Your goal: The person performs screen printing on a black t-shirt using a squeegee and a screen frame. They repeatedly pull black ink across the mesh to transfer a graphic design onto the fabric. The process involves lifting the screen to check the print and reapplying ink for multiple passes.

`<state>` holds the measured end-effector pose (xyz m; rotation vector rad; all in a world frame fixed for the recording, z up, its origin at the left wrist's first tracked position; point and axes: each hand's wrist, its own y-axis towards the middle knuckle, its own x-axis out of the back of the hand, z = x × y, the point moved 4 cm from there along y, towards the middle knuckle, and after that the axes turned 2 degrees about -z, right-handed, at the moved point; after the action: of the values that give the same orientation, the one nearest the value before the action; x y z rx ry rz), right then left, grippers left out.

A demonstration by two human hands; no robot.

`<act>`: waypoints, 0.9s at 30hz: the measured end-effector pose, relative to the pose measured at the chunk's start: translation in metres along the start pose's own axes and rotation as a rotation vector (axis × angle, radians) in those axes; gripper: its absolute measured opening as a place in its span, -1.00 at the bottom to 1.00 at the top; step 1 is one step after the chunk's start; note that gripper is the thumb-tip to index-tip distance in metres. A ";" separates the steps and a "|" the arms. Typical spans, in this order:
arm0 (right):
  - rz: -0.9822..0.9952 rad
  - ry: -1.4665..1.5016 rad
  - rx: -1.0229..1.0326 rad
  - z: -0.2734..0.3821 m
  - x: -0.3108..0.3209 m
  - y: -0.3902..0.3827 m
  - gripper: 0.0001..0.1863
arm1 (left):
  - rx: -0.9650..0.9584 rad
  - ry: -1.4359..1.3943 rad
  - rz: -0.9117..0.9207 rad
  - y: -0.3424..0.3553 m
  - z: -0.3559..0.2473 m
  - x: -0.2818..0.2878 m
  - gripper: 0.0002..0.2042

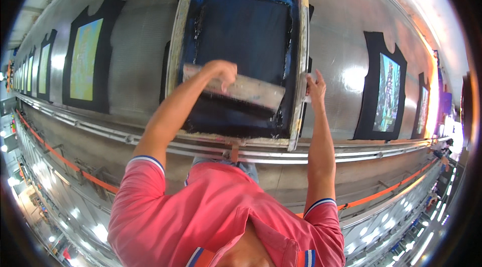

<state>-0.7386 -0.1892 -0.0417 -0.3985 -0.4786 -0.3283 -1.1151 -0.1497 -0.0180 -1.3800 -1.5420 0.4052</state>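
My left hand (pixel 221 73) is closed on the wooden squeegee (pixel 256 93), which lies slightly slanted across the lower half of a screen-printing screen (pixel 236 31) coated in dark blue-black ink, inside a worn metal frame (pixel 304 31). My right hand (pixel 315 86) is at the right side of that frame, index finger and thumb apart, touching or very near its edge; whether other fingers hook behind it is hard to see. Black fabric peeks out from behind the screen on both sides.
A long metal printing table (pixel 135 41) carries black garment pieces with bright prints (pixel 85 58) to the left and right (pixel 386 91). Metal rails (pixel 351 151) and an orange beam (pixel 361 196) run along the near side. Another person (pixel 442 151) is small at the far right.
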 end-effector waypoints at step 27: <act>0.102 -0.059 -0.081 0.073 0.029 -0.009 -0.58 | 0.135 -0.026 -1.095 -0.065 -0.016 0.026 -0.67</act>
<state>-0.7450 -0.1709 0.0346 -0.5112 -0.5022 -0.2379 -1.1346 -0.1513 0.0515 -0.2858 -1.9830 -0.1589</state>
